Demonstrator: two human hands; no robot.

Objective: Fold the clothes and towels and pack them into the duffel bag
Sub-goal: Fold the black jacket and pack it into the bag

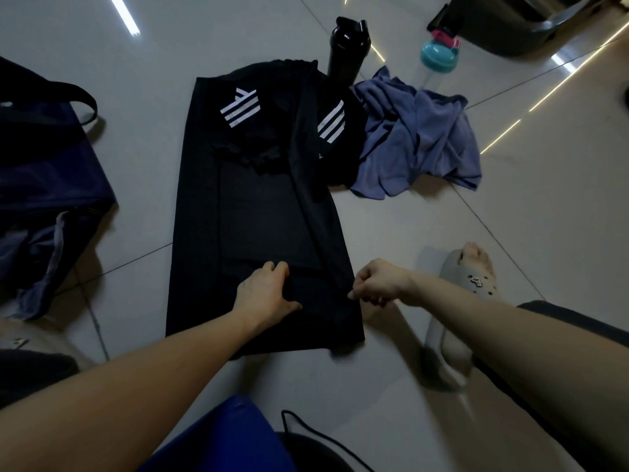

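Gripping black shirt (pixel 258 199), left hand (pixel 263 294), right hand (pixel 377 284) pinching its edge

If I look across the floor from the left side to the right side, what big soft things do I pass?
navy duffel bag → black shirt with white stripes → crumpled blue towel
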